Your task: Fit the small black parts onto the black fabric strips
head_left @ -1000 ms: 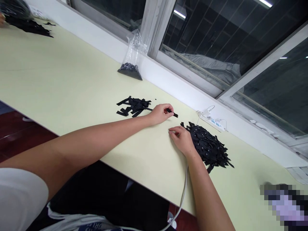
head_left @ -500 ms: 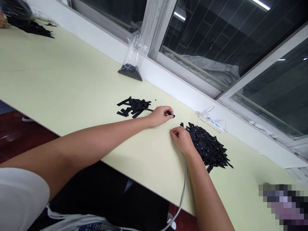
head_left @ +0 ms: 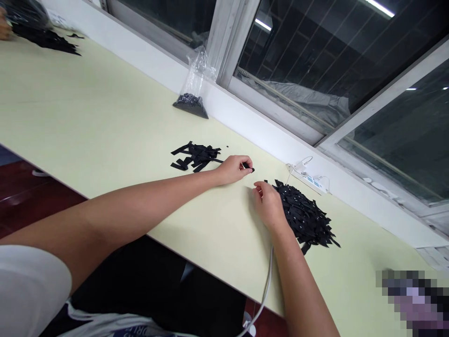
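Note:
My left hand (head_left: pixel 234 170) is closed in a pinch around a black fabric strip (head_left: pixel 247 165), whose dark end sticks out past the fingertips. Behind its wrist lies a small loose heap of black strips (head_left: pixel 201 154). My right hand (head_left: pixel 268 202) is loosely curled just left of a larger pile of black strips (head_left: pixel 307 215) dotted with small shiny spots. Its thumb and fingers look apart, and nothing shows between them.
A clear plastic bag (head_left: pixel 194 96) with small black pieces leans by the window ledge. A power strip (head_left: pixel 310 181) with cables sits behind the large pile. A pale cable (head_left: pixel 269 274) crosses the table edge. More black material (head_left: pixel 45 38) lies far left near another person's hand (head_left: pixel 4 27).
My right hand has shifted slightly right, toward the large pile, and its fingertips have loosened from a pinch. My left hand keeps its place with the black strip.

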`<state>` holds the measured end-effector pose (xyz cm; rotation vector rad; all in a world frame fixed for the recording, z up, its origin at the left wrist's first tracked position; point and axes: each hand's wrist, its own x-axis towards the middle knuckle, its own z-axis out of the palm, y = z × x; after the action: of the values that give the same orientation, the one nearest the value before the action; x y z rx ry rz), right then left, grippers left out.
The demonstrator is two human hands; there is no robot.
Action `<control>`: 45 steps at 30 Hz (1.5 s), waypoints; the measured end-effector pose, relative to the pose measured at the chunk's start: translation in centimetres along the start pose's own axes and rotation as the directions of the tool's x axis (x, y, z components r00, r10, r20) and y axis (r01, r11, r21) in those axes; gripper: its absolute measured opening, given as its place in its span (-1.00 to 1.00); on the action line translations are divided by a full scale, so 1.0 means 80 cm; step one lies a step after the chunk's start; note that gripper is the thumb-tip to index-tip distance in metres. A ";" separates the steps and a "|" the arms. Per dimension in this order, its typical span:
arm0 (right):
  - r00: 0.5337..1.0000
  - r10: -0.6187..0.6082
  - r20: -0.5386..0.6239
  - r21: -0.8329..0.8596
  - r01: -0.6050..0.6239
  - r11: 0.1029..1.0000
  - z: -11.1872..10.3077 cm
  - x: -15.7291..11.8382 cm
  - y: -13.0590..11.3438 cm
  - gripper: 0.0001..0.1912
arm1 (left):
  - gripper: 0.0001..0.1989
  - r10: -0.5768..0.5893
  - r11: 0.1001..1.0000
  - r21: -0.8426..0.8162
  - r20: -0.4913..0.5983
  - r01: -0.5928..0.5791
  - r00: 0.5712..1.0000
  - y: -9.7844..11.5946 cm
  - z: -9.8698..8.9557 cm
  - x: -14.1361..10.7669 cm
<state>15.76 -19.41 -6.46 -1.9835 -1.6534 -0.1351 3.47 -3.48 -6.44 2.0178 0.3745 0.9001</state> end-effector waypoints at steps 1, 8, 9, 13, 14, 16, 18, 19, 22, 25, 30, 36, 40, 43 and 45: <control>0.998 -0.005 -0.067 0.001 0.005 1.000 -0.005 0.001 0.001 -0.75 | -0.92 0.007 1.000 0.017 0.007 -0.007 1.000 0.000 0.000 0.000; 0.936 0.181 -0.303 0.111 -0.154 0.982 -0.027 -0.002 0.008 -0.69 | -0.90 0.214 0.968 0.082 0.232 -0.238 0.949 0.016 0.006 -0.010; 0.930 0.211 -0.300 0.142 -0.175 0.974 -0.026 -0.003 0.009 -0.68 | -0.90 0.232 0.963 0.072 0.273 -0.261 0.933 0.020 0.007 -0.012; 0.935 0.297 -0.195 0.375 -0.209 0.903 -0.017 -0.002 0.014 -0.63 | -0.89 0.231 0.965 0.035 0.359 -0.261 0.904 0.028 0.014 -0.018; 0.942 0.299 -0.149 0.441 -0.207 0.873 -0.015 -0.001 0.015 -0.62 | -0.88 0.225 0.968 0.028 0.360 -0.251 0.906 0.027 0.016 -0.019; 0.957 0.284 -0.066 0.539 -0.206 0.817 -0.013 0.000 0.015 -0.62 | -0.88 0.216 0.971 0.016 0.354 -0.237 0.910 0.024 0.018 -0.019; 0.960 0.279 -0.001 0.585 -0.226 0.779 -0.013 0.001 0.014 -0.63 | -0.88 0.209 0.973 0.015 0.348 -0.228 0.914 0.020 0.018 -0.019; 0.958 0.284 0.027 0.595 -0.244 0.766 -0.014 0.001 0.014 -0.63 | -0.88 0.205 0.974 0.017 0.348 -0.224 0.915 0.019 0.018 -0.018; 0.947 0.311 0.080 0.600 -0.295 0.744 -0.017 0.000 0.011 -0.63 | -0.88 0.189 0.978 0.021 0.338 -0.208 0.922 0.020 0.016 -0.017; 0.939 0.332 0.090 0.606 -0.316 0.730 -0.018 0.000 0.009 -0.62 | -0.89 0.178 0.980 0.026 0.332 -0.198 0.926 0.023 0.013 -0.017; 0.941 0.321 0.110 0.628 -0.316 0.712 -0.015 0.001 0.009 -0.62 | -0.89 0.181 0.977 0.046 0.327 -0.207 0.928 0.023 0.012 -0.017; 0.949 0.294 0.116 0.625 -0.299 0.721 -0.014 0.000 0.007 -0.58 | -0.89 0.193 0.975 0.048 0.305 -0.218 0.933 0.022 0.012 -0.016; 0.950 0.288 0.123 0.627 -0.300 0.719 -0.014 -0.001 0.006 -0.59 | -0.91 0.198 0.974 0.049 0.285 -0.220 0.938 0.020 0.015 -0.015; 0.949 0.291 0.121 0.635 -0.300 0.712 -0.012 -0.001 0.007 -0.60 | -0.92 0.209 0.972 0.048 0.268 -0.230 0.941 0.017 0.016 -0.015; 0.943 0.310 0.125 0.636 -0.316 0.704 -0.011 -0.001 0.007 -0.60 | -0.93 0.214 0.970 0.056 0.271 -0.237 0.939 0.017 0.016 -0.016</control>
<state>16.53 -19.95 -5.94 -1.6603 -1.1087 0.5185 3.41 -5.69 -6.38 2.2607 0.0341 0.7478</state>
